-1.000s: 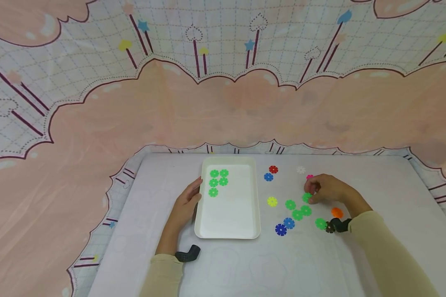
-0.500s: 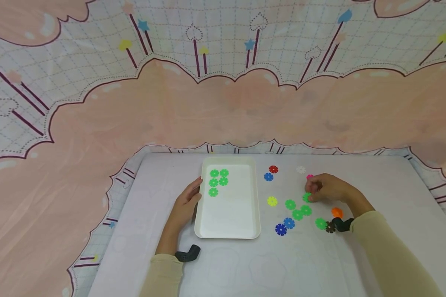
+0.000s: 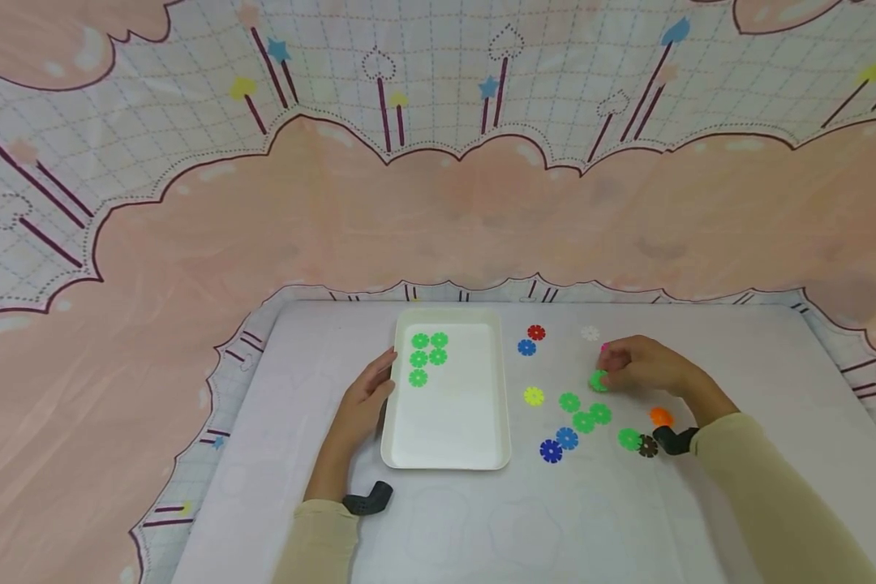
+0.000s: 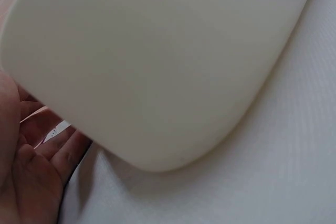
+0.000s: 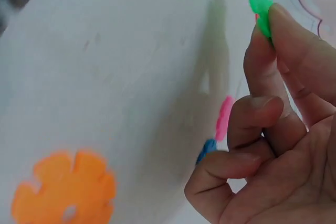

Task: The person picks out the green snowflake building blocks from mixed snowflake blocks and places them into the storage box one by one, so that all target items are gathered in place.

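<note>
Right hand [image 3: 648, 367] pinches a green disc [image 3: 596, 380], left hand [image 3: 361, 407] grips the tray [image 3: 474, 422] — five greens [image 3: 418, 358] inside, four greens [image 3: 583, 422] outside.

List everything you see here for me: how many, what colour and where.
Table: one, white, across the foreground
Backdrop: one, peach and white, behind the table
Tray: one, cream, left of table's centre
Discs in tray: five, green, far left part
Loose green discs: four, right of tray
Held disc: one, green, in right grip
Yellow disc: one, right of tray
Red disc, white disc, pink disc: one each, far side
Blue discs: three, light and dark, right of tray; possibly a fourth beside pink
Orange disc, brown disc: one each, right side
Wrist devices: two, black, one per wrist
Sleeves: two, beige, lower edge
Left grip: one, tray's left edge
Right grip: one, around held disc
</note>
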`<action>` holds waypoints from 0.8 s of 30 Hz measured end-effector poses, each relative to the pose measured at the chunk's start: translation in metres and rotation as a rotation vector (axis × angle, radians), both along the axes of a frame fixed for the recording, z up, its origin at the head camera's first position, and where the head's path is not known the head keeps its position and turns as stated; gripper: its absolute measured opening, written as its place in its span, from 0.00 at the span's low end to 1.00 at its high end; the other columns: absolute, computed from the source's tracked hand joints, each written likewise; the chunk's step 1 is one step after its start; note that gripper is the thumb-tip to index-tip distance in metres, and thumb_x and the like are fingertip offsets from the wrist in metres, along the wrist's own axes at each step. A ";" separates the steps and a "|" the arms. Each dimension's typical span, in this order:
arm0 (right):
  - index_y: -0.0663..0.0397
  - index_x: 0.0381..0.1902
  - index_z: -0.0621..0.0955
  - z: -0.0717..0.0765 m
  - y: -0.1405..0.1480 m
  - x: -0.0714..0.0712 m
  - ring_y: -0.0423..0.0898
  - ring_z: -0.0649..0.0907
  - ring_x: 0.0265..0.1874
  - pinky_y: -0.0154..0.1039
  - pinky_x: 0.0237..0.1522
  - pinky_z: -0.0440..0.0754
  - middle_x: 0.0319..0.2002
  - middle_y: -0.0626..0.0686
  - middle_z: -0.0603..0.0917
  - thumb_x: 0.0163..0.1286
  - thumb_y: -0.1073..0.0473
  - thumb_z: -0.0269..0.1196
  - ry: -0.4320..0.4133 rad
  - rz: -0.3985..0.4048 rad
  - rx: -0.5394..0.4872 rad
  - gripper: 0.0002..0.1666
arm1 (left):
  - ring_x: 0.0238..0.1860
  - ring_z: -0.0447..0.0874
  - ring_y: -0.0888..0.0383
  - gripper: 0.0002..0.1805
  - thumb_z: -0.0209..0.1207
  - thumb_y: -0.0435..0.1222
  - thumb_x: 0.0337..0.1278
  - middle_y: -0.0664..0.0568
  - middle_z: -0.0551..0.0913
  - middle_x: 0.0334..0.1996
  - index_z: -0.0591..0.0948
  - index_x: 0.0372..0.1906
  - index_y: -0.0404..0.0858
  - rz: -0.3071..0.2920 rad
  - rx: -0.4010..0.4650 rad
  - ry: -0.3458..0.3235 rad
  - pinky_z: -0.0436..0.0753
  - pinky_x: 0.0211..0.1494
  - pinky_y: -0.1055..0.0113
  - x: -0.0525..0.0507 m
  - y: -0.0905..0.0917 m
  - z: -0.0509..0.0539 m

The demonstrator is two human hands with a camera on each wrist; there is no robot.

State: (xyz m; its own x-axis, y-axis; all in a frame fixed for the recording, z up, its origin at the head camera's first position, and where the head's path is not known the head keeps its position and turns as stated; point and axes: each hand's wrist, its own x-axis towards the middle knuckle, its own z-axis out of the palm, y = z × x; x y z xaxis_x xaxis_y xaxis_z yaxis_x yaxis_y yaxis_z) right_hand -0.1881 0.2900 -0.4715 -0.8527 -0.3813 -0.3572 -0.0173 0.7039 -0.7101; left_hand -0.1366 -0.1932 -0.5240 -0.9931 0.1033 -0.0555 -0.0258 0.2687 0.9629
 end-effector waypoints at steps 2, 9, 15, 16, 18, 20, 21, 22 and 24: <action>0.51 0.41 0.84 0.000 -0.006 -0.001 0.51 0.76 0.42 0.41 0.43 0.75 0.34 0.52 0.80 0.64 0.53 0.72 -0.008 -0.011 0.006 0.12 | 0.77 0.66 0.49 0.27 0.51 0.33 0.76 0.58 0.65 0.78 0.69 0.76 0.49 0.000 0.002 0.003 0.70 0.76 0.46 0.000 0.000 0.000; 0.48 0.45 0.82 0.005 -0.034 -0.006 0.51 0.77 0.44 0.40 0.43 0.78 0.40 0.53 0.83 0.66 0.51 0.70 -0.070 -0.039 -0.001 0.13 | 0.77 0.67 0.50 0.27 0.51 0.33 0.76 0.60 0.66 0.77 0.70 0.75 0.50 0.004 0.002 0.004 0.70 0.76 0.47 0.000 0.001 0.000; 0.51 0.46 0.80 0.011 -0.060 -0.011 0.50 0.76 0.32 0.37 0.31 0.74 0.32 0.54 0.81 0.67 0.53 0.69 -0.111 -0.026 -0.068 0.14 | 0.77 0.67 0.50 0.27 0.51 0.34 0.76 0.61 0.66 0.77 0.70 0.75 0.50 0.005 0.003 0.003 0.70 0.76 0.47 -0.002 0.000 -0.003; 0.51 0.47 0.79 0.012 -0.064 -0.012 0.50 0.75 0.30 0.36 0.29 0.72 0.30 0.55 0.80 0.67 0.53 0.69 -0.116 -0.027 -0.078 0.15 | 0.77 0.67 0.50 0.27 0.51 0.34 0.76 0.61 0.66 0.77 0.70 0.75 0.51 0.006 0.003 0.001 0.70 0.76 0.47 -0.002 0.000 -0.003; 0.52 0.47 0.79 0.013 -0.073 -0.014 0.51 0.75 0.28 0.36 0.27 0.72 0.29 0.55 0.80 0.67 0.53 0.70 -0.118 -0.029 -0.091 0.15 | 0.76 0.67 0.50 0.27 0.51 0.34 0.76 0.60 0.66 0.77 0.70 0.75 0.51 0.008 0.003 0.000 0.70 0.76 0.47 -0.002 -0.001 -0.004; 0.53 0.46 0.80 0.015 -0.082 -0.016 0.51 0.75 0.28 0.36 0.26 0.73 0.29 0.56 0.81 0.66 0.53 0.70 -0.118 -0.024 -0.104 0.16 | 0.77 0.67 0.50 0.27 0.51 0.34 0.76 0.60 0.66 0.77 0.70 0.75 0.51 0.009 0.002 0.000 0.70 0.76 0.47 -0.003 -0.001 -0.005; 0.53 0.46 0.80 0.015 -0.086 -0.017 0.50 0.75 0.27 0.36 0.26 0.72 0.29 0.57 0.81 0.66 0.53 0.70 -0.120 -0.021 -0.113 0.16 | 0.77 0.67 0.50 0.27 0.51 0.34 0.76 0.60 0.66 0.77 0.70 0.75 0.51 0.009 0.000 0.000 0.70 0.76 0.47 -0.003 -0.001 -0.005; 0.53 0.46 0.80 0.016 -0.091 -0.018 0.50 0.75 0.27 0.35 0.26 0.72 0.30 0.57 0.82 0.66 0.53 0.70 -0.121 -0.018 -0.123 0.15 | 0.77 0.67 0.51 0.27 0.52 0.34 0.76 0.60 0.66 0.77 0.70 0.75 0.52 0.011 -0.001 -0.002 0.70 0.76 0.47 -0.003 -0.001 -0.005; 0.54 0.45 0.80 0.019 -0.101 -0.020 0.49 0.74 0.25 0.35 0.24 0.71 0.30 0.59 0.82 0.66 0.54 0.70 -0.125 -0.004 -0.147 0.15 | 0.77 0.67 0.51 0.27 0.52 0.34 0.76 0.60 0.66 0.77 0.70 0.75 0.52 0.012 -0.004 -0.005 0.70 0.76 0.47 -0.002 -0.001 -0.004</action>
